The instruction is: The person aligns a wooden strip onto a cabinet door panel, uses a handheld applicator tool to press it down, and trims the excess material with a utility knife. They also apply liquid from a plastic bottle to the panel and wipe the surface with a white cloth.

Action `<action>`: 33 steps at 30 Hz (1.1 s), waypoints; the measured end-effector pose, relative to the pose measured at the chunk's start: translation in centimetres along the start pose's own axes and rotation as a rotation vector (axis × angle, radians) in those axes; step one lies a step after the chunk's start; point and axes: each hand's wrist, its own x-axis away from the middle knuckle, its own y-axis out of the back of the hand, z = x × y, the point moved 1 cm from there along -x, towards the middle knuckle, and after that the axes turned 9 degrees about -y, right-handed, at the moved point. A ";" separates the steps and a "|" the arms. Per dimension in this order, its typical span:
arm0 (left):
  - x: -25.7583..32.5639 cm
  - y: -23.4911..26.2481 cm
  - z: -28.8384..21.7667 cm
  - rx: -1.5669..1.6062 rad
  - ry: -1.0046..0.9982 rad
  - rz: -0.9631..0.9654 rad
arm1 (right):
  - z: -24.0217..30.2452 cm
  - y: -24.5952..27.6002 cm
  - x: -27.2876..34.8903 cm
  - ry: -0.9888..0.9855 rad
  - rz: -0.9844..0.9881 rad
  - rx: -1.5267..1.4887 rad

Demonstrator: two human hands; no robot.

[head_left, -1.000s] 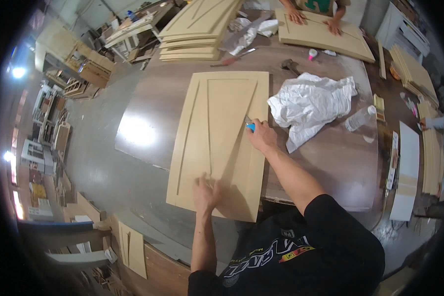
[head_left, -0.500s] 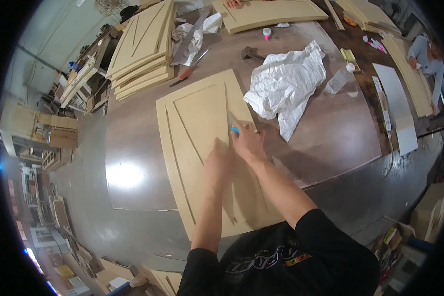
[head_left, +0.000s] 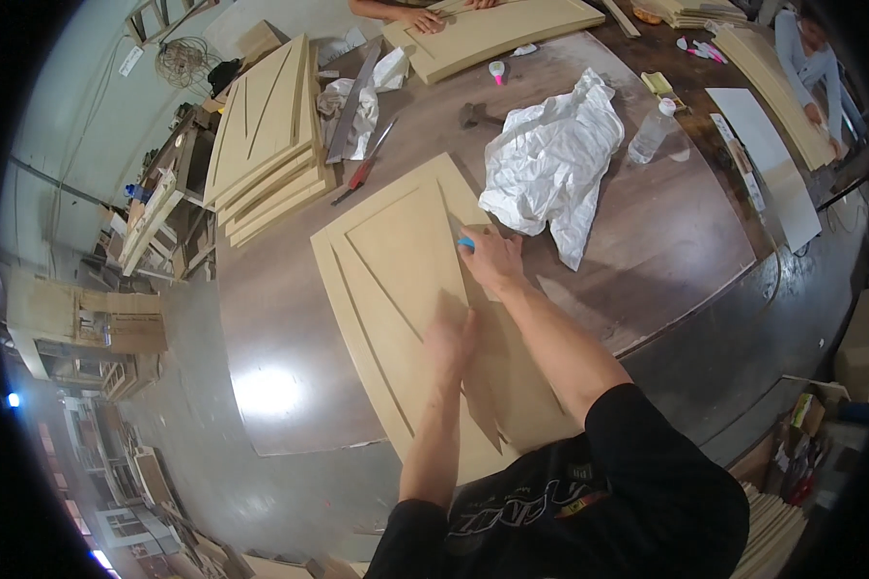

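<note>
the right hand (head_left: 493,261) holds a blue tool (head_left: 466,242), seemingly working the beige panel (head_left: 410,265) beneath both hands, where the next move calls for steadiness; the left hand (head_left: 448,338) is blurred, its grip unclear.

Looks like a woodworking workshop, judging by a grooved panel (head_left: 396,261), stacked panels (head_left: 261,121), a hammer (head_left: 471,117) and red-handled tool (head_left: 360,176) on a broad brown surface (head_left: 280,333), grey floor (head_left: 193,357), coiled wire (head_left: 185,66) by the wall (head_left: 68,116), another person (head_left: 807,69) at boards (head_left: 770,95).
</note>
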 end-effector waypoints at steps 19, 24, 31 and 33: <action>-1.7 -2.2 2.9 0.024 -0.039 -0.025 | -3.5 2.2 3.0 -0.105 0.009 -0.260; -3.7 -3.1 6.8 0.120 -0.114 -0.075 | -6.0 4.9 8.5 -0.069 0.019 -0.601; -4.1 -1.5 2.2 0.610 0.114 0.092 | -9.3 4.8 8.8 -0.089 -0.008 -0.701; -4.5 -1.6 3.1 0.551 0.128 0.088 | -9.4 4.6 8.5 -0.100 0.042 -0.657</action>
